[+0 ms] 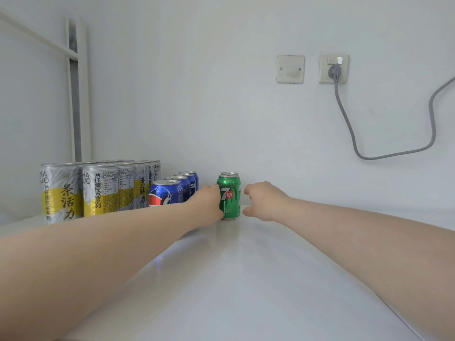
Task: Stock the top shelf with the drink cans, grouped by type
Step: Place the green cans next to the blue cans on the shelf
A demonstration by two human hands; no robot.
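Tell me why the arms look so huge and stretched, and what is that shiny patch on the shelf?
Head view: the wide-angle lens swells the left forearm and right forearm toward the bottom edge; the pale sheen on the shelf is soft glare from even, diffuse light; shadows are faint; the green can is sharp, its label readable.

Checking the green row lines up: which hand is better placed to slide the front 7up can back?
Probably the left. The left hand holds the front 7up can at its left side, thumb over its base; the right hand is beside it, with a visible gap.
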